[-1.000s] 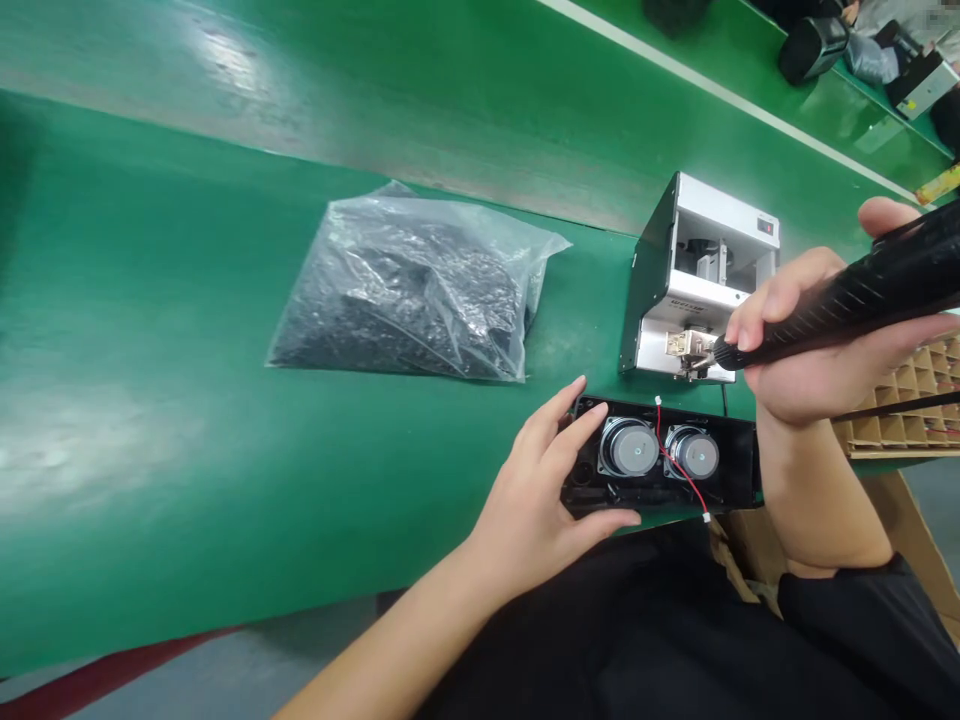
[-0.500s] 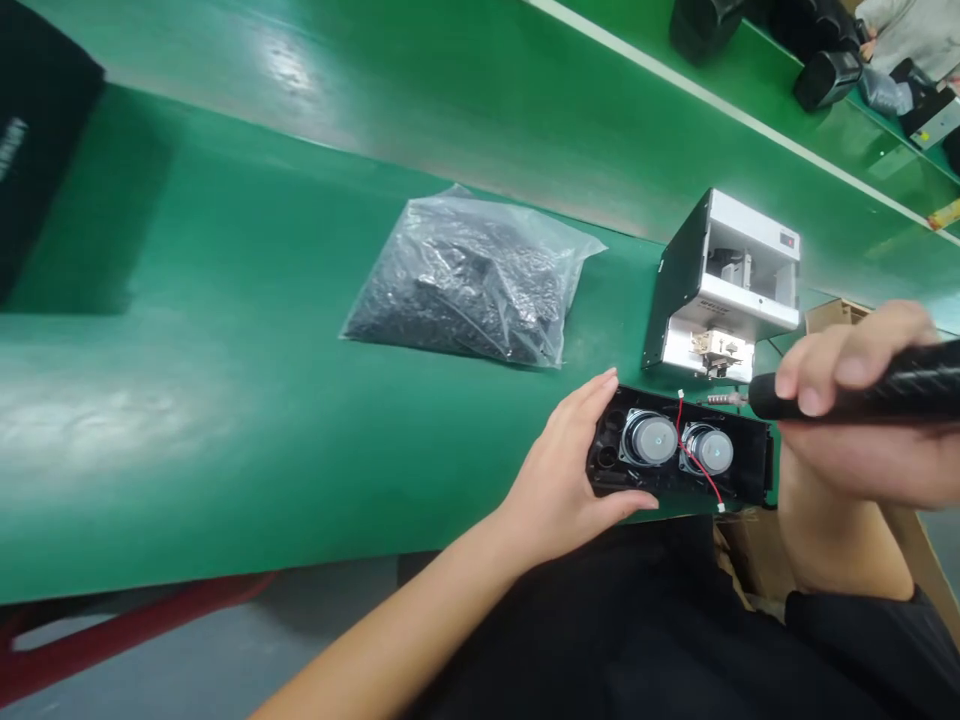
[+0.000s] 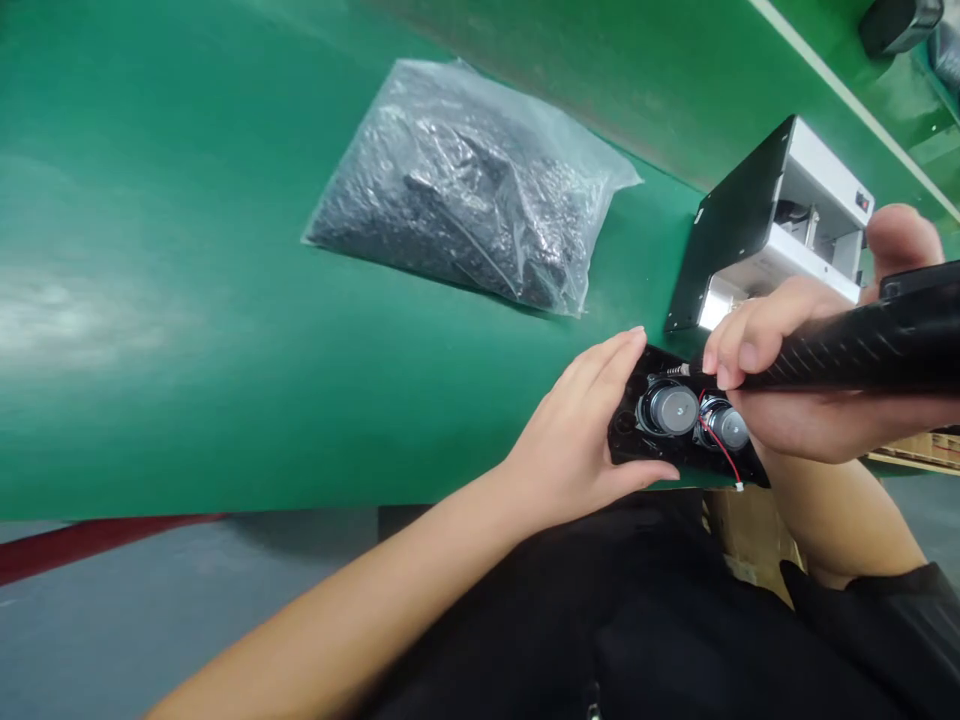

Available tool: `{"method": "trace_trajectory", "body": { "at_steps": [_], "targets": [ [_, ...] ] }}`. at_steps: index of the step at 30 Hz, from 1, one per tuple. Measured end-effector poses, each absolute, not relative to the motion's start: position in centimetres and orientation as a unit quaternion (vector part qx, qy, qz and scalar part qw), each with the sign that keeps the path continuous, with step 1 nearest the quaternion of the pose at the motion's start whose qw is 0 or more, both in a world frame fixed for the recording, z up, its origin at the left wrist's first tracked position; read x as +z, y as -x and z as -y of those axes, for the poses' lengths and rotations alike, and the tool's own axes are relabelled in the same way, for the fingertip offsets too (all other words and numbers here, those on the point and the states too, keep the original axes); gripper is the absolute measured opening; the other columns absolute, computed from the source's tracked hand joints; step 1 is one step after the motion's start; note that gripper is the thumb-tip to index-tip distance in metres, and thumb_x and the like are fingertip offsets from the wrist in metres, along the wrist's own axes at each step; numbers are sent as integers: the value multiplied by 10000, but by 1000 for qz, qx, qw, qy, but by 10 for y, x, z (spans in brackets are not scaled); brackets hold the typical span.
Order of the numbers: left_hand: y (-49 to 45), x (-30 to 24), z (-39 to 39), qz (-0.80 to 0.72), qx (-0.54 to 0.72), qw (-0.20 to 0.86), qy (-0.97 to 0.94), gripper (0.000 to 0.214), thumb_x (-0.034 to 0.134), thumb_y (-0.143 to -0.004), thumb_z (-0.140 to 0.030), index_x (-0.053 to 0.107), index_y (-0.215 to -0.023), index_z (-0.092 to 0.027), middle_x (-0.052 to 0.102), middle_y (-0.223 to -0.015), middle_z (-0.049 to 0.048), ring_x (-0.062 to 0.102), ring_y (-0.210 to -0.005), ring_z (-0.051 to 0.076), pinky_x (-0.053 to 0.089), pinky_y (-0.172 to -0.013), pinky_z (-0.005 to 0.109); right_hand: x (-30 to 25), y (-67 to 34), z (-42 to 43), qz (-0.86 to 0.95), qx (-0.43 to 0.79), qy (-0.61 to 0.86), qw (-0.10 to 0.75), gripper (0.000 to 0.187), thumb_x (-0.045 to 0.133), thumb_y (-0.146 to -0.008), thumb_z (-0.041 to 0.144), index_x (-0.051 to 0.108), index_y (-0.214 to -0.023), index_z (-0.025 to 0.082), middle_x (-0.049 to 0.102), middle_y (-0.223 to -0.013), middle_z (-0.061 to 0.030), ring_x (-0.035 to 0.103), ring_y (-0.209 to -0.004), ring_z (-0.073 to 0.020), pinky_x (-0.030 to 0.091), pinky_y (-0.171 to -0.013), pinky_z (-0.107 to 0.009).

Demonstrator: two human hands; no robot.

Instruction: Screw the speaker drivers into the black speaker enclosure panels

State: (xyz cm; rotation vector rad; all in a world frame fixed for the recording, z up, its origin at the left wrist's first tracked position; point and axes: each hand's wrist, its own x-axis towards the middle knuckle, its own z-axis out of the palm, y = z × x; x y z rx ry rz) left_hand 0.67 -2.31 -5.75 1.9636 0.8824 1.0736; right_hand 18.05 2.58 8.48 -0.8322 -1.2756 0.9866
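My left hand [image 3: 577, 430] grips the left end of a black speaker housing [image 3: 624, 440], thumb along the near side and fingers along the far side. Inside the housing sit two round speaker drivers, the left driver [image 3: 673, 408] and the right driver [image 3: 727, 428]. A red wire [image 3: 721, 450] with a white plug runs across the right one. My right hand [image 3: 795, 370] is wrapped around a black electric screwdriver [image 3: 862, 345]. Its tip points left, at the far edge of the left driver. Whether the tip touches a screw is too small to tell. My right hand hides the housing's right end.
A clear plastic bag [image 3: 472, 190] full of small dark parts lies on the green table [image 3: 187, 400]. Behind my right hand stands a black and silver machine [image 3: 780, 220]. A dark object [image 3: 896, 25] is at the far right. Cardboard [image 3: 750, 530] shows below the table edge.
My right hand has brought the screwdriver left, from beyond the right driver to over the left driver. My left hand keeps its grip on the housing. The view has shifted.
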Motion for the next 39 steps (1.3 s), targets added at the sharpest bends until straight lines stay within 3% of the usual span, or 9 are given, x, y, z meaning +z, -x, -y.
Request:
{"method": "trace_trajectory", "body": {
  "at_steps": [3,7,12,19,23,28,33,39],
  "targets": [
    [-4,-55,21,-332,416,363,-765,1228,794,-956,-758,135,-1845,-225,452,-1775,268,487,-1626,465,474,-1318,655,83,-178,-27,553,429,364,614,626,735,-884,868,794,-1201,331,719,-628,42,612,-419,-182,581,-438,-351],
    [-4,-54,21,-328,400,360,-776,1182,742,-996,-761,127,-1842,-209,446,-1776,268,484,-1633,451,479,-1318,633,82,-173,-28,538,436,385,611,529,765,-879,849,785,-1082,361,693,-610,58,603,-423,-166,567,-450,-335],
    [-10,-61,23,-344,418,349,-765,1216,731,-963,-825,134,-1838,-227,465,-1767,251,489,-1622,458,462,-1324,651,82,-170,-28,536,415,419,604,540,739,-855,902,778,-991,381,655,-565,58,558,-390,-183,523,-407,-367],
    [-13,-67,25,-358,402,354,-765,1276,753,-921,-862,126,-1835,-230,440,-1781,258,475,-1625,477,433,-1333,679,69,-168,-30,564,365,398,624,662,597,-906,957,804,-1146,376,638,-560,59,537,-370,-172,466,-378,-339],
    [-14,-67,25,-361,409,352,-760,1271,765,-909,-863,166,-1832,-227,470,-1761,254,489,-1615,474,446,-1327,674,62,-165,-31,583,340,379,633,632,528,-983,909,808,-1161,372,619,-556,63,519,-358,-156,436,-378,-311],
    [-12,-62,22,-351,426,351,-756,1230,777,-920,-834,221,-1825,-213,488,-1755,254,506,-1613,459,457,-1332,643,55,-166,-33,559,367,374,643,660,625,-884,953,777,-1076,339,640,-563,70,521,-379,-155,435,-394,-309],
    [-8,-59,19,-350,398,362,-767,1261,821,-895,-814,233,-1823,-194,484,-1761,272,492,-1631,474,455,-1338,657,38,-174,-38,590,349,347,640,686,471,-927,989,668,-1118,361,590,-579,87,429,-339,-155,360,-335,-307],
    [-9,-61,18,-347,404,359,-767,1262,785,-891,-858,265,-1811,-168,498,-1749,284,492,-1638,460,461,-1343,632,33,-179,-36,608,342,355,622,661,503,-911,992,628,-1120,377,608,-601,87,461,-351,-171,407,-342,-326]
  ]
}}
